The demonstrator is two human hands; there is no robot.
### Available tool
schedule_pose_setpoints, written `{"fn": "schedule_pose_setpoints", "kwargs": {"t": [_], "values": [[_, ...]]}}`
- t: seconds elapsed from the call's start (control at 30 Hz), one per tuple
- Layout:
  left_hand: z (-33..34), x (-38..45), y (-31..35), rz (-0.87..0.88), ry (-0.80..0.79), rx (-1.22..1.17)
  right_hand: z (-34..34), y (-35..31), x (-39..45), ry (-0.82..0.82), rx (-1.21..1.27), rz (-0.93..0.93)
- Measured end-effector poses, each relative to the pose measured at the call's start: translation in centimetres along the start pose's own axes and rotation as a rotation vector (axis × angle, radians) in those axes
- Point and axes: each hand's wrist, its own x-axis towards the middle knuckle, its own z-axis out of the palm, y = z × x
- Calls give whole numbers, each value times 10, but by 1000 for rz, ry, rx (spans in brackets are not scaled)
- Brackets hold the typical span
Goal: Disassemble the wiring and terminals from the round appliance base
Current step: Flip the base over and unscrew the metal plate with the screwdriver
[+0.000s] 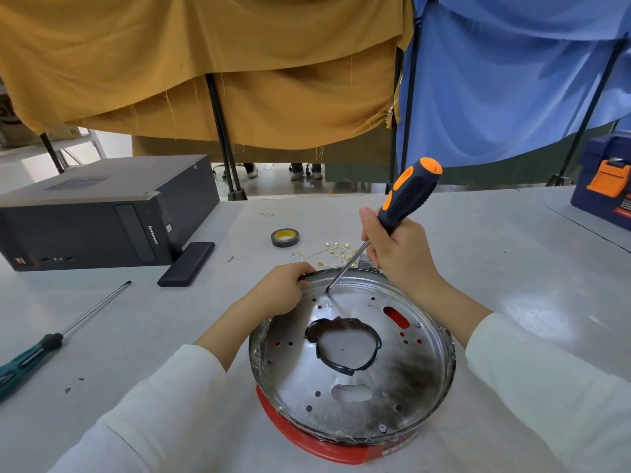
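The round appliance base (375, 380), a shiny metal pan with a red underside, lies on the table in front of me. My left hand (283, 290) grips its far left rim. An orange-and-black screwdriver (406, 196) is held in my right hand (399, 249), with its tip resting inside the pan near the far rim, just above a small screw (328, 304). White wires with brass terminals (333, 255) lie loose on the table beyond the base.
A black computer case (102, 213) and a flat black box (187, 263) stand at the left. A green-handled screwdriver (51, 339) lies near the left edge. A tape roll (285, 237) sits past the wires. A blue-and-orange toolbox (604, 182) is at far right.
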Motion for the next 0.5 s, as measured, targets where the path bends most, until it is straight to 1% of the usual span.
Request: {"fn": "schedule_pose_setpoints", "kwargs": {"t": [0.17, 0.33, 0.5], "values": [[0, 0, 0, 4, 3, 14, 0, -1, 5, -31, -26, 34], [1, 0, 2, 4, 4, 32, 10, -10, 29, -114, -49, 110], [1, -2, 4, 6, 9, 48, 24, -8, 55, -174, -202, 125]]}}
